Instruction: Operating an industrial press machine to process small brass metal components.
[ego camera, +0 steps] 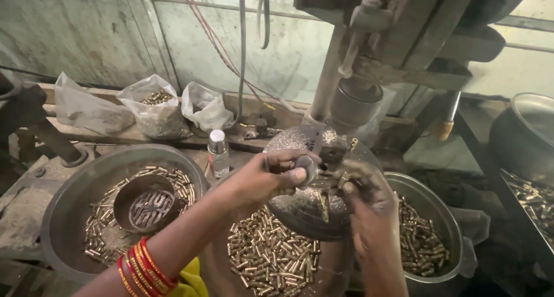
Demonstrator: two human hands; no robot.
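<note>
Grimy workbench [23, 216], pan [69, 205] left of the hands, pan [444, 216] right of them, bottle [218, 153] and bags [156, 109] beyond

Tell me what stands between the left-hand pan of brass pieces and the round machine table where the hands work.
In the head view, a small clear bottle with a silver cap stands between the pan and the round machine table.

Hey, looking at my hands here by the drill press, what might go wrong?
Both the left hand and right hand sit right under the drill spindle, so fingers could get caught or nicked. The red bangles hang loose on the wrist and might snag. Small brass pieces could spill off the heaped pan.
</note>
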